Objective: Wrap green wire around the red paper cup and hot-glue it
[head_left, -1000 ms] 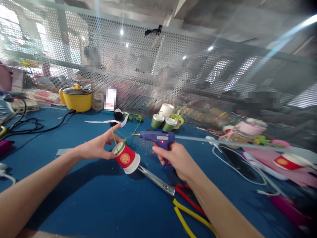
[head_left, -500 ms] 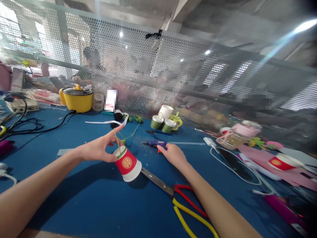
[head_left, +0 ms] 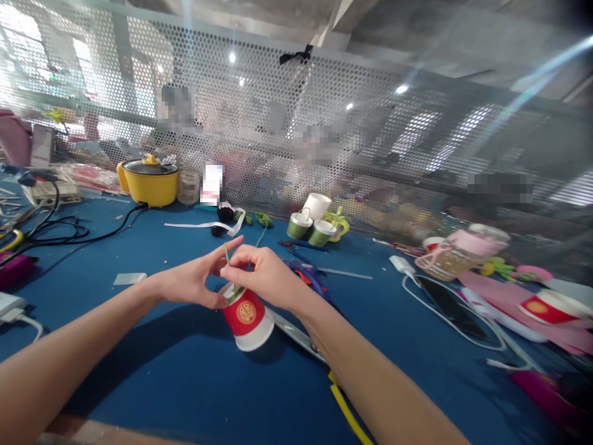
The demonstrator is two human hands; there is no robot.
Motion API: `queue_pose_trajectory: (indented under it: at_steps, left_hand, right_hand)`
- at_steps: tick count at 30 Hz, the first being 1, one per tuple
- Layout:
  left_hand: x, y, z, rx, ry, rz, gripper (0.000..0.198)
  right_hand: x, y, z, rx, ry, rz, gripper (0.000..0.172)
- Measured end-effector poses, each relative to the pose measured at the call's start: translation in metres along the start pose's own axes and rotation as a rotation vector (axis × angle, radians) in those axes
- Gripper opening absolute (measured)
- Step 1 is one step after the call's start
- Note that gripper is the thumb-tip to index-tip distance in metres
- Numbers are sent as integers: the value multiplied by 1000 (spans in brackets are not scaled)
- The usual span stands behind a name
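A red and white paper cup (head_left: 246, 312) with a gold emblem stands upside down and tilted on the blue table. My left hand (head_left: 199, 278) grips its upturned base, thumb low and index finger stretched up. Green yarn (head_left: 227, 252) rises from that base, and my right hand (head_left: 259, 272) pinches it between thumb and fingers, close beside my left fingertips. Behind my right wrist lies a blue glue gun (head_left: 309, 276), partly hidden. Large scissors (head_left: 299, 337) lie under my right forearm, with a yellow handle (head_left: 345, 411) showing.
At the back stand small green-wrapped cups (head_left: 299, 225), a yellow electric pot (head_left: 152, 185) and a jar (head_left: 188, 187). White ribbon (head_left: 199, 225) and pliers (head_left: 306, 245) lie nearer. Black cables (head_left: 65, 232) run at left; a phone (head_left: 456, 312) with a white cord lies at right.
My right hand has let go of the glue gun and moved left to the yarn above the cup. The glue gun now rests on the table. My left hand stays on the cup.
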State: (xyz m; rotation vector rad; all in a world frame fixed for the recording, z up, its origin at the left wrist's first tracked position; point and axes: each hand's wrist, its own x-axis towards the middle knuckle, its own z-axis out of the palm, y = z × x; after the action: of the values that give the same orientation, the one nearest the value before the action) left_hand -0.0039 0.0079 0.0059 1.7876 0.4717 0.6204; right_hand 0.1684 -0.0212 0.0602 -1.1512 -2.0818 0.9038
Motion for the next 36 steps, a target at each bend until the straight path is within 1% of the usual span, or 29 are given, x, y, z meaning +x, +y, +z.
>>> queue_pose_trajectory:
  at_steps: [2, 4, 9, 14, 23, 36]
  left_hand:
    - [1, 0, -1, 17, 4, 6, 103]
    - [2, 0, -1, 27, 12, 6, 104]
    - [2, -2, -2, -28, 11, 22, 102]
    - [2, -2, -2, -45, 9, 30, 102]
    - [1, 0, 0, -11, -2, 63, 102]
    - [2, 1, 1, -44, -27, 109, 101]
  right_hand:
    - [-4, 4, -4, 177, 9, 51, 15]
    - [-10, 7, -9, 264, 62, 80, 19]
    - [-22, 15, -14, 269, 209, 119, 23]
    - [-24, 26, -10, 241, 272, 113, 26]
    - [-24, 34, -3, 257, 249, 145, 27]
    - [-26, 29, 1, 189, 212, 206, 24]
